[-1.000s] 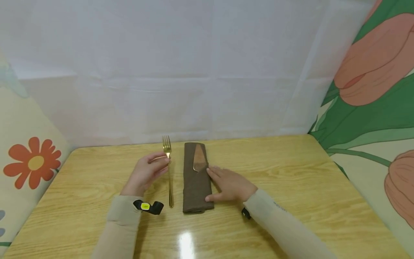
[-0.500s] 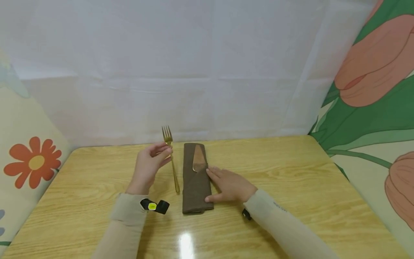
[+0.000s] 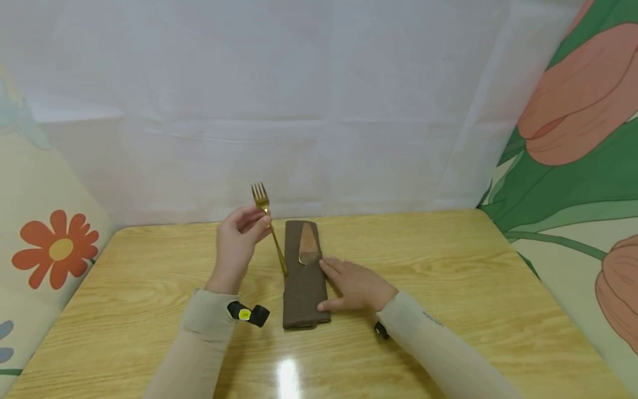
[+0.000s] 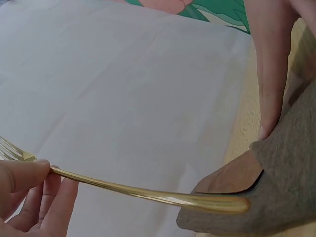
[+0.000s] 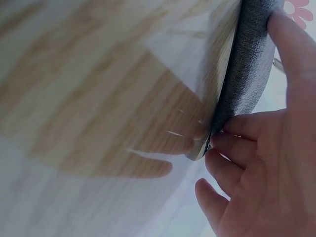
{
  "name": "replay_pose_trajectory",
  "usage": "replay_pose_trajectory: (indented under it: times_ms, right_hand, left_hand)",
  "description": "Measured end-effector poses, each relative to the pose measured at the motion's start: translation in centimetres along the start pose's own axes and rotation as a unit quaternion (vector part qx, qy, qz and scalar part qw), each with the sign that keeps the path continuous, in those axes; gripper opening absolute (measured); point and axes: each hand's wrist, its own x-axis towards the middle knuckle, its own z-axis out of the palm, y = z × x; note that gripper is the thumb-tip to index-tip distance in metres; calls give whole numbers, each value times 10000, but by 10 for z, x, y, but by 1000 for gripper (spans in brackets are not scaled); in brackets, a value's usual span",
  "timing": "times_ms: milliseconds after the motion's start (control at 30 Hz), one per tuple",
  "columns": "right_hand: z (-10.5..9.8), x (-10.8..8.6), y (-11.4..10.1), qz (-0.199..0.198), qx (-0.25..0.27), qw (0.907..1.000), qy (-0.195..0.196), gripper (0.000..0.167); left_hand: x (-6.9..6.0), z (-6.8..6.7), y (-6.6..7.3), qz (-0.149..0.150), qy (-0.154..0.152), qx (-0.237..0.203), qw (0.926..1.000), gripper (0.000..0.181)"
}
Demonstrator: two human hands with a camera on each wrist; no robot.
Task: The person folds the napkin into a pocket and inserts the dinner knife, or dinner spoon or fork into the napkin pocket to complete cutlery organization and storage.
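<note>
A gold fork (image 3: 261, 199) is pinched near its neck between the thumb and fingers of my left hand (image 3: 235, 244). Its tines point up and away, and the handle (image 4: 148, 193) slants down to the right, its end at the left edge of a folded dark brown napkin (image 3: 305, 299). Whether the handle touches the cloth cannot be told. In the napkin's pocket lies a flat, shiny, copper-coloured blade (image 3: 308, 244), tapering toward the far end; its lower part is hidden. My right hand (image 3: 360, 285) rests along the napkin's right edge with fingers extended.
The napkin lies on a wooden table (image 3: 423, 249) with a glossy surface. A white sheet (image 3: 299, 111) hangs behind the far edge. Flower-printed panels (image 3: 563, 183) stand at both sides.
My left hand has lifted the fork and moved it away and right. Its handle has swung from nearly straight to slanting toward the napkin. The right hand and napkin stay in place.
</note>
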Motion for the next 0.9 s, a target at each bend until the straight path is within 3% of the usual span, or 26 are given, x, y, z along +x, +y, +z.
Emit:
replay_pose_trajectory:
  times_ms: [200,500,900]
  right_hand:
    - [0,0,0,17,23,10000,0,98]
    - [-1,0,0,-56,-7,10000,55,98]
    - [0,0,0,-112,-30,9999,99,99]
  left_hand:
    - [4,4,-5,-170,-26,-374,9992,26]
    - [9,2,-21,-659,-50,-486,9966,31]
    - [12,1,-39,-1051,-381,-656,9916,32]
